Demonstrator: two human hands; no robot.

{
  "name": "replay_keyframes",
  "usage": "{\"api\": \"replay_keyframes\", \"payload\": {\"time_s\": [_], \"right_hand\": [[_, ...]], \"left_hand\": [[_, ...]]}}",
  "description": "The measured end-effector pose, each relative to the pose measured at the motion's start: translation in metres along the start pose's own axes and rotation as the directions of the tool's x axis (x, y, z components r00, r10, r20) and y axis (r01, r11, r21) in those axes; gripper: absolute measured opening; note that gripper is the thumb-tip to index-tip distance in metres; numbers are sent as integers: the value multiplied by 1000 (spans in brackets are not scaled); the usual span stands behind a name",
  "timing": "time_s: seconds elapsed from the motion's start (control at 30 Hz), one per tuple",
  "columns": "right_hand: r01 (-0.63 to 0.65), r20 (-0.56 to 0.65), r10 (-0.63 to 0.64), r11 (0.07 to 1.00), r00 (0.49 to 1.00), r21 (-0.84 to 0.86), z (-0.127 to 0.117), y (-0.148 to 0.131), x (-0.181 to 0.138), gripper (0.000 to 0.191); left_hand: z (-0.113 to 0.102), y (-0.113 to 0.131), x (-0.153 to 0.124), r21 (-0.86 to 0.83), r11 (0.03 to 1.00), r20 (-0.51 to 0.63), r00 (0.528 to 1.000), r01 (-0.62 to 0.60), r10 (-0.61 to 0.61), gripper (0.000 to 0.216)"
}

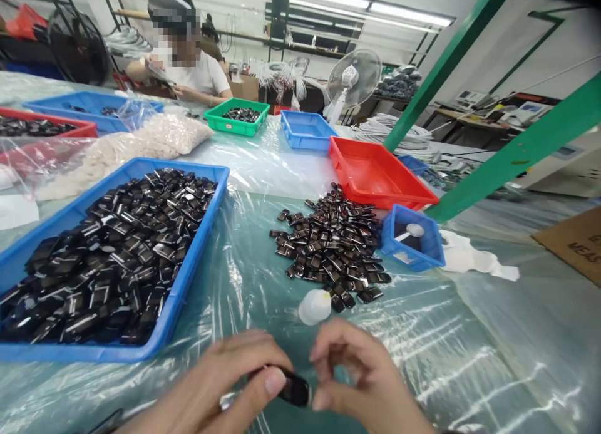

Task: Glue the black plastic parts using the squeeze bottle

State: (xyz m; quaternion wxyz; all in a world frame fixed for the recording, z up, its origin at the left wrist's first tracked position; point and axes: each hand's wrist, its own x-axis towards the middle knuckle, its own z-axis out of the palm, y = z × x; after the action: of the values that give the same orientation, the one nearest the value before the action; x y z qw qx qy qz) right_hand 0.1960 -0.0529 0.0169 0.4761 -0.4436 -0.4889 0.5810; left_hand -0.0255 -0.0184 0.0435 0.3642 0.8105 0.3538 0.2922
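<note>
Head view: your left hand [230, 374] pinches the black piece [297, 390] — probably light, stiff, slick, so grip its sides; right hand [364, 377] curls loosely, fingertips parted.

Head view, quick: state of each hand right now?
Left hand: closed, holding a glossy black part.
Right hand: partly open beside the part's end, nothing visibly held; whether it touches the part cannot be told.

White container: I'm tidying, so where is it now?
In the head view, the white container is low, just right of centre, between the right hand and the pile of dark pieces.
</note>
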Motion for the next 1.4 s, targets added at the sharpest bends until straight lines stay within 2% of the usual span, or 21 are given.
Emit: {"api": "replay_keyframes", "payload": {"time_s": [0.03, 0.07, 0.1, 0.13, 0.17, 0.2, 0.23, 0.27, 0.3, 0.37, 0.43, 0.5, 0.57, 0.67, 0.73, 0.83, 0.93, 1.07, 1.23, 1.4], "right_hand": [[152, -96, -165, 980, 982, -127, -4, 1, -2, 30], [274, -171, -321, 929, 932, -250, -8, 2, -2, 31], [348, -224, -439, 869, 870, -352, -13, 4, -1, 32], [365, -255, -492, 833, 832, -417, -17, 6, 1, 39], [339, -269, -492, 822, 828, -458, -20, 9, 4, 49], [277, -260, -437, 832, 861, -481, -23, 12, 8, 61], [199, -235, -350, 847, 907, -493, -24, 14, 13, 69], [121, -205, -257, 852, 945, -509, -24, 17, 17, 70], [56, -177, -172, 851, 969, -522, -24, 19, 20, 65], [2, -147, -93, 851, 985, -525, -22, 23, 23, 42], [8, -161, -107, 852, 981, -523, -22, 24, 22, 27], [22, -174, -134, 849, 976, -528, -24, 23, 20, 27], [40, -180, -160, 843, 970, -537, -27, 21, 18, 29], [66, -168, -189, 830, 968, -553, -31, 18, 17, 27], [76, -165, -202, 825, 965, -560, -32, 15, 16, 25], [89, -167, -219, 822, 961, -562, -34, 11, 14, 26], [112, -151, -229, 828, 962, -549, -35, 7, 9, 30], [113, -145, -203, 875, 968, -471, -33, 2, 2, 36], [21, -210, -108, 925, 972, -380, -31, 1, -3, 35], [88, -218, -166, 940, 962, -329, -34, 5, -3, 32]], "left_hand": [[-11, -2, 1, 159, 987, -120, 992, -7, 26, 37], [-23, -5, 3, 337, 940, -241, 970, 45, 40, 36], [-34, -10, 6, 513, 847, -341, 938, 137, 55, 39], [-42, -15, 10, 693, 683, -411, 905, 229, 114, 49], [-47, -21, 14, 800, 522, -433, 887, 297, 158, 60], [-47, -27, 18, 851, 437, -404, 896, 293, 186, 62], [-43, -33, 22, 878, 420, -354, 903, 232, 242, 59], [-34, -37, 26, 896, 432, -236, 934, 102, 269, 55], [-21, -40, 30, 897, 441, -181, 940, 38, 288, 49], [9, -42, 40, 883, 464, -80, 952, -69, 294, 41], [37, -43, 55, 859, 497, -13, 963, -127, 269, 36], [55, -45, 75, 832, 538, 9, 974, -134, 228, 34], [63, -49, 95, 803, 585, 5, 983, -115, 186, 30], [64, -53, 111, 745, 662, -7, 992, -78, 125, 20], [62, -52, 106, 695, 717, -25, 995, -49, 92, 17], [56, -43, 82, 593, 805, -60, 997, -3, 48, 11], [48, -32, 54, 480, 877, -62, 998, 28, 2, 19], [42, -29, 34, 380, 921, -54, 996, 83, -67, 19], [40, -37, 31, 284, 950, -27, 992, 128, -125, 20], [33, -34, 28, 175, 976, -5, 992, 126, -127, 13]]}}
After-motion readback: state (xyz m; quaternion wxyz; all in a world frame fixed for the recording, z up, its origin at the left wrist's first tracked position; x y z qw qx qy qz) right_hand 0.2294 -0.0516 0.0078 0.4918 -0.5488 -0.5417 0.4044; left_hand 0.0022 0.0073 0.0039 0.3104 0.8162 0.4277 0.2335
